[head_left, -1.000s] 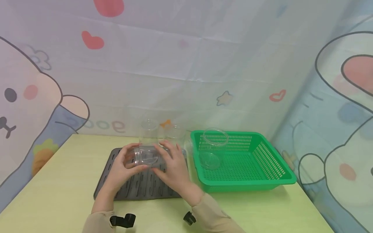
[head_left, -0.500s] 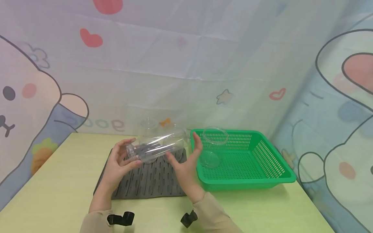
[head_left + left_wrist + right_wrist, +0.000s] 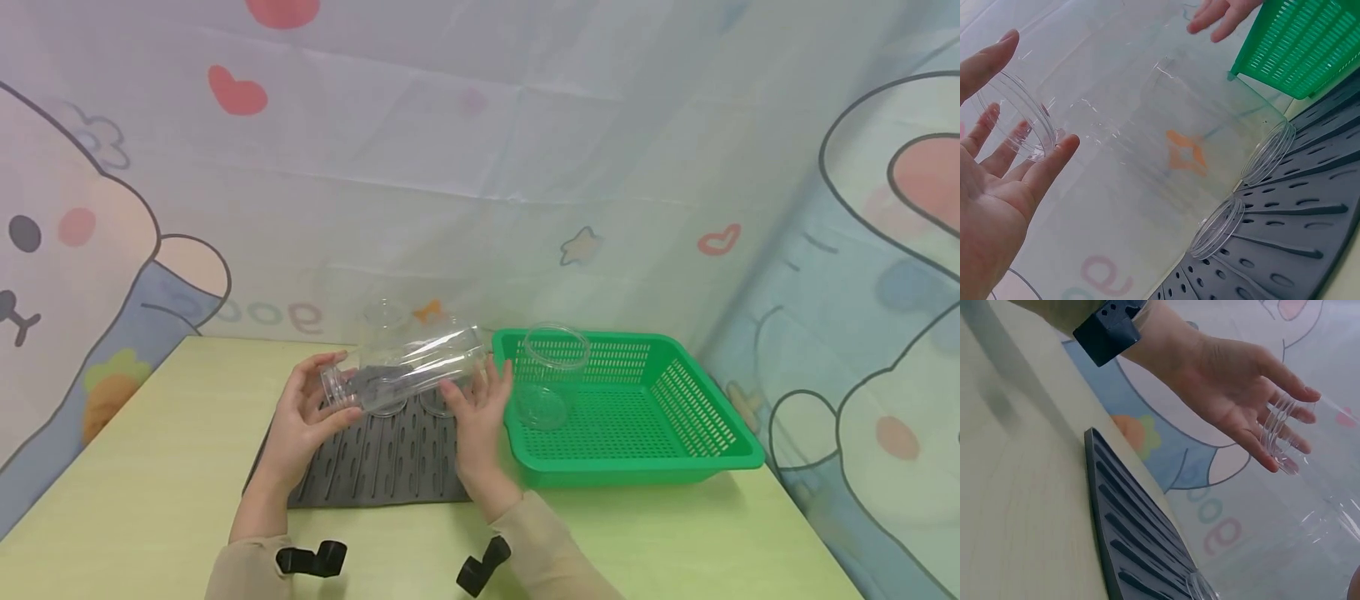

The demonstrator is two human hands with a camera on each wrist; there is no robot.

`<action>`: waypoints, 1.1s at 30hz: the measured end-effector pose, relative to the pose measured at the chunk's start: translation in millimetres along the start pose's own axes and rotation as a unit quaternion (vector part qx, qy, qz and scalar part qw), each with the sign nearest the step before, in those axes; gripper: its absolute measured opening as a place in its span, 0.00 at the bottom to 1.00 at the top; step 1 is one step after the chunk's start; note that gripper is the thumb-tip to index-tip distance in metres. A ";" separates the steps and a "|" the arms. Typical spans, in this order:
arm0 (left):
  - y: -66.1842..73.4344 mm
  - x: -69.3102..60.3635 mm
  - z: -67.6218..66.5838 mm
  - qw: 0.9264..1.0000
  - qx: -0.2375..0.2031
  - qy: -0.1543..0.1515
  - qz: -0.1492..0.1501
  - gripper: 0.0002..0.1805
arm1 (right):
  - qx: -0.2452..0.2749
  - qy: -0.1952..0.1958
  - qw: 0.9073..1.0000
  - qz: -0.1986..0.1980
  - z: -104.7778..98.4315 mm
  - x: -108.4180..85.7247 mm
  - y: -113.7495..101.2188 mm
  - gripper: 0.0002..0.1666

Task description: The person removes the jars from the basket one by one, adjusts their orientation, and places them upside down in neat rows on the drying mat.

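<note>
A clear plastic jar (image 3: 420, 371) lies nearly sideways in the air above a dark grey ridged mat (image 3: 375, 467). My left hand (image 3: 296, 417) grips its threaded neck, which also shows in the left wrist view as a clear ring (image 3: 1029, 122) between thumb and fingers. At the jar's base end, my right hand (image 3: 483, 425) holds it with thumb in front and fingers behind. Two more clear jars stand mouth down at the back of the mat, their rims (image 3: 1269, 153) (image 3: 1217, 228) resting on it.
Right of the mat is a green basket (image 3: 637, 477) with a clear jar (image 3: 553, 375) upright in its left part. A patterned cloth (image 3: 450, 167) hangs behind the light yellow-green table (image 3: 150, 483).
From pointing away between both hands, the jar has swung sideways, its base now to the right. My right hand moved right, opened outward, then came in around the base end.
</note>
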State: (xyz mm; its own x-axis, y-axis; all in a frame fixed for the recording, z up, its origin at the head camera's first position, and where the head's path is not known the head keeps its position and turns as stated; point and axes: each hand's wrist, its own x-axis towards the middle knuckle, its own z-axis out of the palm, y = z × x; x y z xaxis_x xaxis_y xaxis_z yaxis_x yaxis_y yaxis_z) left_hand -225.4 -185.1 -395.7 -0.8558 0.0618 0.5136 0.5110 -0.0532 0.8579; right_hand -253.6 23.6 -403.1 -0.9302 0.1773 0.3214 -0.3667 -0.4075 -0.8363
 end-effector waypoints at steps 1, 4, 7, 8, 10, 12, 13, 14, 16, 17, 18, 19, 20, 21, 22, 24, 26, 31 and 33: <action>0.1 -0.1 0.1 1.000 0.000 0.000 -0.002 0.39 | 0.013 -0.002 1.000 0.011 0.3 0.0 1.6 0.70; 1.2 -0.1 0.5 1.000 0.003 0.000 -0.005 0.38 | 0.061 -0.017 0.996 0.068 1.8 -2.7 6.2 0.61; 2.0 0.2 0.7 1.000 0.010 -0.002 -0.004 0.38 | 0.120 -0.054 0.982 0.136 4.7 -6.1 9.3 0.53; 2.0 0.2 0.9 1.000 0.011 -0.003 -0.003 0.38 | 0.135 -0.065 0.976 0.158 5.8 -7.8 10.0 0.51; 2.0 0.0 1.2 1.000 0.012 -0.004 0.000 0.38 | 0.162 -0.089 0.966 0.181 8.2 -9.7 11.4 0.48; 2.0 -0.3 1.6 1.000 0.013 -0.006 0.003 0.38 | 0.178 -0.106 0.961 0.185 11.1 -10.8 12.6 0.46; 2.0 -0.4 1.9 1.000 0.012 -0.007 0.004 0.38 | 0.183 -0.115 0.959 0.182 12.5 -11.1 13.2 0.45; 2.1 -0.5 2.3 1.000 0.011 -0.007 0.005 0.38 | 0.189 -0.120 0.958 0.178 14.0 -11.3 13.7 0.45; 2.4 -0.4 3.3 1.000 0.010 -0.009 0.006 0.38 | 0.195 -0.124 0.957 0.174 16.8 -11.3 14.4 0.43; 2.3 -0.4 3.7 1.000 0.010 -0.011 0.006 0.38 | 0.196 -0.126 0.957 0.172 18.2 -11.1 14.7 0.41; 2.1 -0.4 4.1 1.000 0.010 -0.012 0.005 0.38 | 0.197 -0.126 0.957 0.171 19.4 -10.9 15.1 0.40; 2.1 -0.2 4.3 1.000 0.009 -0.012 0.004 0.39 | 0.198 -0.124 0.957 0.170 20.5 -10.6 15.5 0.39; 2.1 -0.1 4.5 1.000 0.009 -0.013 0.003 0.39 | 0.201 -0.121 0.957 0.170 21.7 -10.3 15.6 0.38; 2.0 0.1 4.6 1.000 0.009 -0.014 0.001 0.39 | 0.202 -0.118 0.958 0.168 22.6 -10.1 15.6 0.38; 1.8 0.2 4.5 1.000 0.010 -0.016 0.000 0.39 | 0.205 -0.115 0.958 0.166 23.3 -9.8 15.7 0.38; 1.3 0.3 4.2 1.000 0.009 -0.018 -0.003 0.39 | 0.211 -0.111 0.957 0.163 24.3 -9.2 15.6 0.38; 0.8 0.0 3.5 1.000 0.008 -0.020 -0.006 0.39 | 0.219 -0.107 0.956 0.163 25.1 -8.9 15.4 0.39; 0.1 -1.9 0.9 1.000 0.010 -0.020 -0.020 0.40 | 0.237 -0.106 0.951 0.169 25.9 -9.4 15.1 0.45; 0.1 -2.8 -0.3 0.999 0.012 -0.020 -0.027 0.41 | 0.237 -0.106 0.951 0.168 26.0 -9.7 14.9 0.47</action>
State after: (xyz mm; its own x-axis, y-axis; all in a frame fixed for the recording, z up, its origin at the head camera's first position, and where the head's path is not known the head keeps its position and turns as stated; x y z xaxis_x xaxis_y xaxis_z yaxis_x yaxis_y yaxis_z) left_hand -222.9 -185.6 -397.0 -0.8785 0.1034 0.4664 0.4664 -0.0257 0.8842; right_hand -250.5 -7.5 -407.2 -0.9603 -0.1980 0.1963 0.0314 -0.7766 -0.6292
